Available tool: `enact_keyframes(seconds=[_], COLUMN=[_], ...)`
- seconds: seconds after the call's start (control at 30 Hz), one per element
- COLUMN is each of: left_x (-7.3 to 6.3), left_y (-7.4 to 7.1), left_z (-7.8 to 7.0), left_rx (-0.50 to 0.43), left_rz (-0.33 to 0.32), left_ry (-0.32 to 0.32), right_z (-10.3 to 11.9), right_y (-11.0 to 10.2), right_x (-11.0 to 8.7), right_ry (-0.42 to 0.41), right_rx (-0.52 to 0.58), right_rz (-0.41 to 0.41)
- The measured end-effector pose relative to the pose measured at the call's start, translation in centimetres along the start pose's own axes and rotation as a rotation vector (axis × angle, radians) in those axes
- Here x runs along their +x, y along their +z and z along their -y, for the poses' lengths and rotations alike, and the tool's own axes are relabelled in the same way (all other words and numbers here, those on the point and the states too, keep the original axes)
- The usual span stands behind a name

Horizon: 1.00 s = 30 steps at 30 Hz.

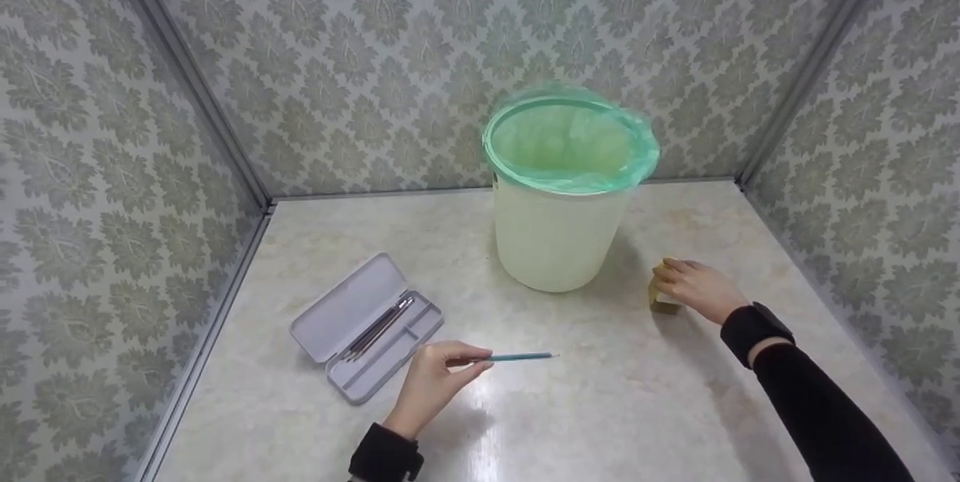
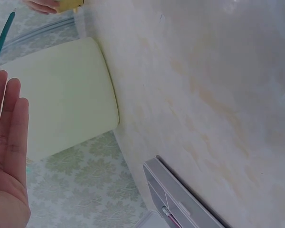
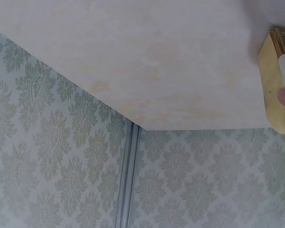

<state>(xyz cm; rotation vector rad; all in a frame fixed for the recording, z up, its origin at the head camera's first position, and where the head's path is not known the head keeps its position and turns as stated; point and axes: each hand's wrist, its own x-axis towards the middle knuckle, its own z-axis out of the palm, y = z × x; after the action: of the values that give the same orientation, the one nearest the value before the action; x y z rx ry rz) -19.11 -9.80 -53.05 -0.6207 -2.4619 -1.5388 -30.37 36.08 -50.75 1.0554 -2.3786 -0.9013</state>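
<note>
My left hand (image 1: 439, 381) pinches a teal pencil (image 1: 523, 356) between thumb and fingertips, its pale tip pointing right over the table. In the left wrist view the same pencil (image 2: 2, 38) rises above the left hand's fingers (image 2: 10, 128). On the right, my right hand (image 1: 701, 288) holds a small yellow block (image 1: 664, 300) from above. Up close in the right wrist view, this yellow block (image 3: 273, 85) has a rounded end, a white patch on its side and a dark, speckled face. Part of it is cut off by the frame; its exact kind I cannot tell.
A grey pencil case (image 1: 352, 306) lies unfolded at the left, with several pencils (image 1: 379, 328) in one compartment. A pale bin (image 1: 555, 242) lined with a green bag (image 1: 637, 160) stands towards the back. Patterned wall panels (image 1: 420, 62) enclose the table (image 1: 600, 414) behind and at both sides.
</note>
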Motion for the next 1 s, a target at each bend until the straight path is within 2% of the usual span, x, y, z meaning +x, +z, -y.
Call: enact_keyframes(seconds=[0.23, 0.43, 0.53, 0.77, 1.0], left_x=[-0.1, -0.1, 0.0, 0.1, 0.1], left_y=[0.1, 0.1, 0.0, -0.1, -0.2], left_z=[0.2, 0.0, -0.1, -0.1, -0.1], left_rx=[-0.022, -0.032, -0.031, -0.027, -0.012], left_rz=[-0.004, 0.007, 0.011, 0.003, 0.004], left_ry=[-0.006, -0.018, -0.024, -0.028, -0.027], right_z=[-0.2, -0.2, -0.3, -1.0, -0.9], right_y=[0.5, 0.2, 0.1, -0.1, -1.3], right_x=[0.0, -0.1, -0.1, -0.1, 0.1], right_ry=[-0.011, 0.009, 0.024, 0.074, 0.11], right_rx=[0.05, 0.08, 0.1, 0.272, 0.381], right_rz=[-0.025, 0.032, 0.035, -0.048, -0.007])
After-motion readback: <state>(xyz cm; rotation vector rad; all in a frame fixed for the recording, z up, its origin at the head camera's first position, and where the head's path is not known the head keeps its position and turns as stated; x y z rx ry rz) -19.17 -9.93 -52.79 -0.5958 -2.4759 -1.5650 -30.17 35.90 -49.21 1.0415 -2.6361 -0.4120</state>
